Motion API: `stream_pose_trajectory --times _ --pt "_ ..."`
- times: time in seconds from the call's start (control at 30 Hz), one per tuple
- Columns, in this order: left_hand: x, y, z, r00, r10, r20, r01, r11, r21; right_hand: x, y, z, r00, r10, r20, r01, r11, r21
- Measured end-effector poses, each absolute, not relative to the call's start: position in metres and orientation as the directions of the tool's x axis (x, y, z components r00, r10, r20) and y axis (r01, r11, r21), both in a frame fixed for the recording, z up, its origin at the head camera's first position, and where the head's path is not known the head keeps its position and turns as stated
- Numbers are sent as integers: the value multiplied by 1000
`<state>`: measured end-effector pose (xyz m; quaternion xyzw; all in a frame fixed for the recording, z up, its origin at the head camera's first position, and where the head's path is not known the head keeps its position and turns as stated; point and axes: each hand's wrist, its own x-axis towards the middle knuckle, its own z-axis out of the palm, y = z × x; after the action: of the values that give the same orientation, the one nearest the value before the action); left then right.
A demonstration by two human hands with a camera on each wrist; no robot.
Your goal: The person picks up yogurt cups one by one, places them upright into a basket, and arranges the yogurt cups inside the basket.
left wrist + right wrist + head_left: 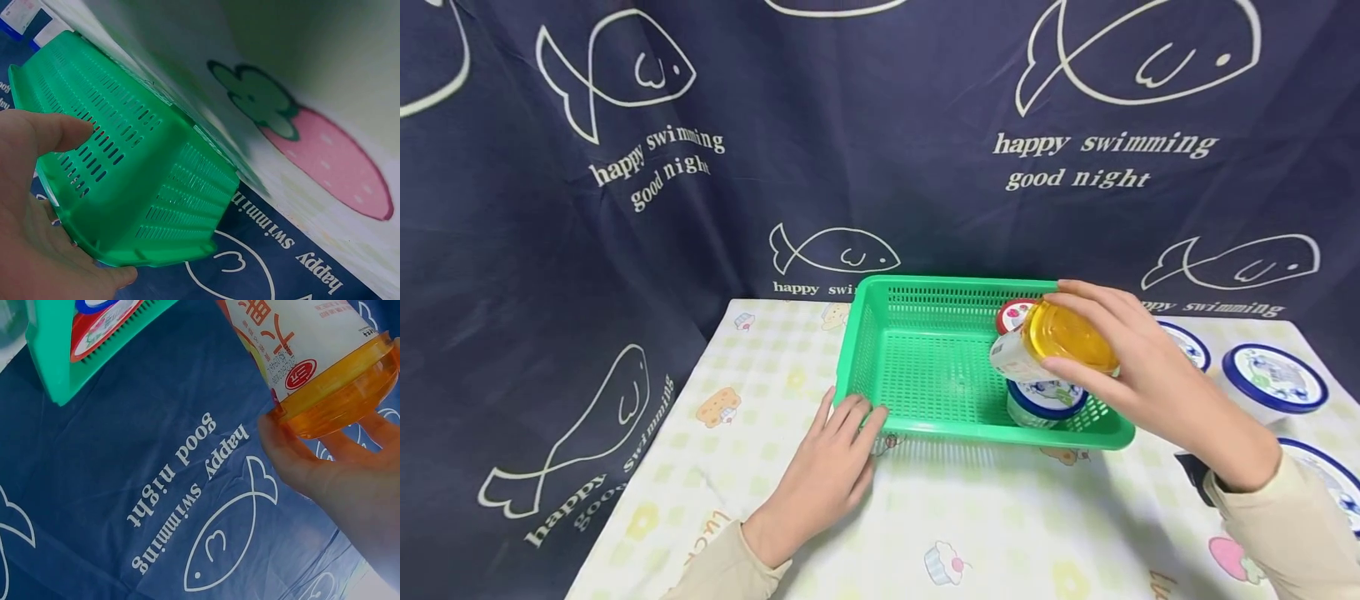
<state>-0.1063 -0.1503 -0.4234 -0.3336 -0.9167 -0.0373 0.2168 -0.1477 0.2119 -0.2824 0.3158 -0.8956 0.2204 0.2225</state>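
Note:
My right hand grips a plastic jar by its see-through amber end and holds it tilted over the right side of a green basket. Printed red characters show on the jar's white label in the right wrist view. At the basket's front left corner, my left hand holds the rim. In the left wrist view its thumb lies over the slotted outer wall. Inside the basket, partly hidden by the jar, are a blue-lidded tub and a red-lidded tub.
To the right of the basket stand several blue-lidded tubs, one partly behind my right forearm and another near the sleeve. A patterned cloth covers the table. Behind it hangs a dark blue curtain with fish drawings.

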Motion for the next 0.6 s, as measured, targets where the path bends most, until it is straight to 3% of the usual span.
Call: stream_pose_trajectory --times 0.6 --pt "-106 -150 -423 -685 594 423 618 780 -95 -179 196 -280 -691 -520 502 -691 678 -250"
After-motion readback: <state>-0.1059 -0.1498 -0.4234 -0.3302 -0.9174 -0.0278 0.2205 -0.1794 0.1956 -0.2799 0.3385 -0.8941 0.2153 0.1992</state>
